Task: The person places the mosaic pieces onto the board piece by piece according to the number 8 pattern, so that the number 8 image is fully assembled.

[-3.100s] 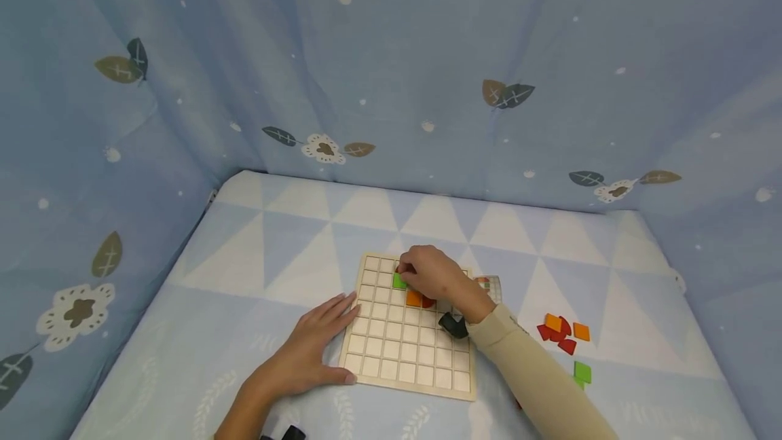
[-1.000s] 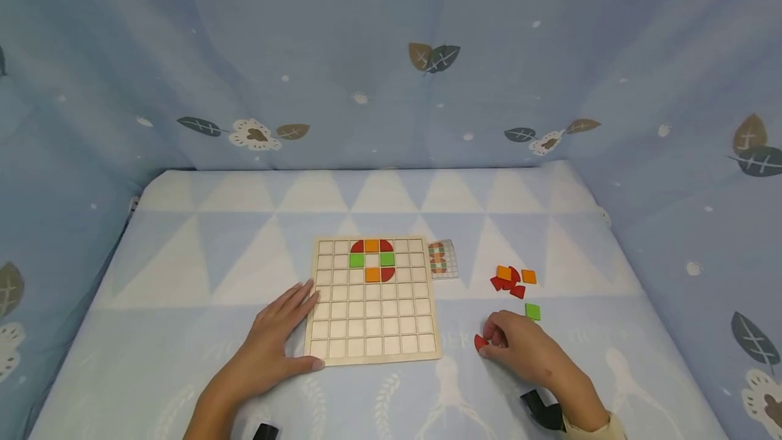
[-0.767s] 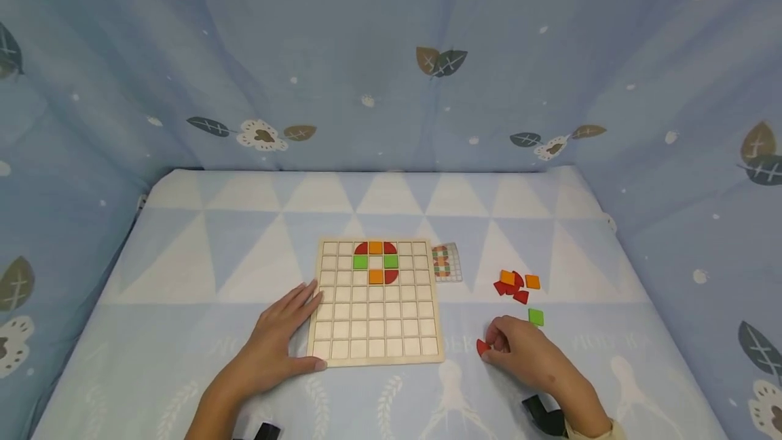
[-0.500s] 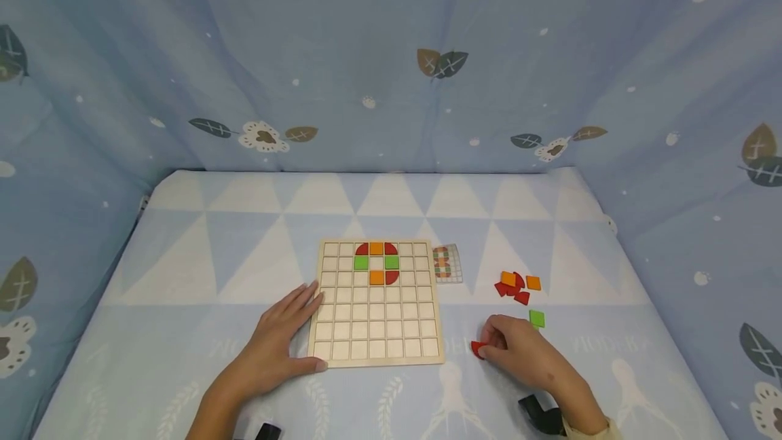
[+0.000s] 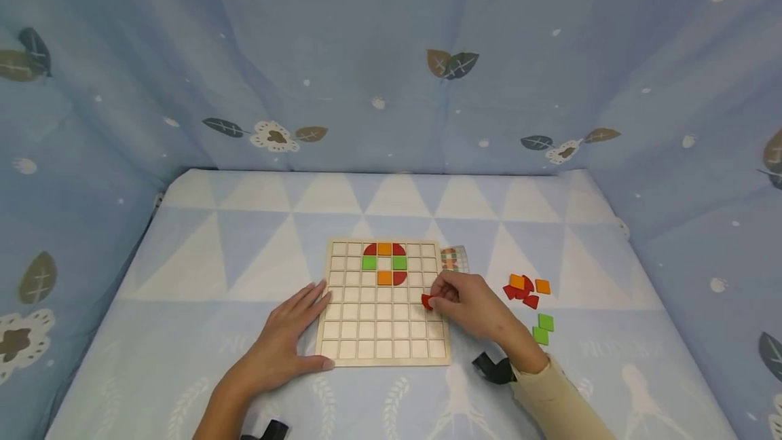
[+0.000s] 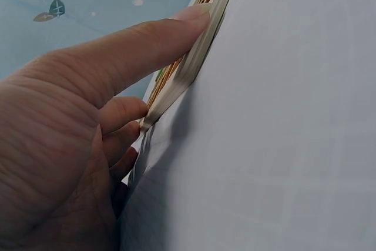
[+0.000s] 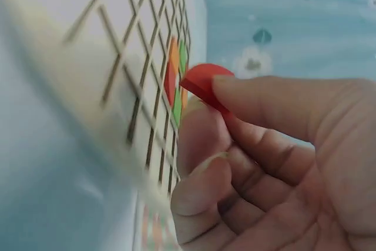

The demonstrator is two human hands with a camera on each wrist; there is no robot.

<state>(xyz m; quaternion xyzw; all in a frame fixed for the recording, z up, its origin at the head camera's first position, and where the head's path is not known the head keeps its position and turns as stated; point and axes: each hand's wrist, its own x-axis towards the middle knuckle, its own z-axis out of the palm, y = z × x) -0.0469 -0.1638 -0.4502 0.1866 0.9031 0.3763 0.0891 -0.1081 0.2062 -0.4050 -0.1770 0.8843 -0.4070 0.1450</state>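
Note:
A pale wooden grid board lies on the patterned cloth. My left hand rests along its left edge, fingers extended and thumb at the near left corner. Over the board's right side, my right hand pinches a red quarter-circle tile between thumb and fingers. Toward the board's far side, red quarter-circles, orange squares and green squares sit in cells around one bare cell. The cell left of the lower orange square holds no tile.
A printed pattern card lies off the board's far right corner, partly behind my right hand. Farther right are loose red tiles, orange squares and two green squares. A blue printed curtain hangs behind.
My right hand was at the placed tiles, then moved to the right side, where it took a red quarter-circle tile. It has since carried it left over the board. My left hand stayed put.

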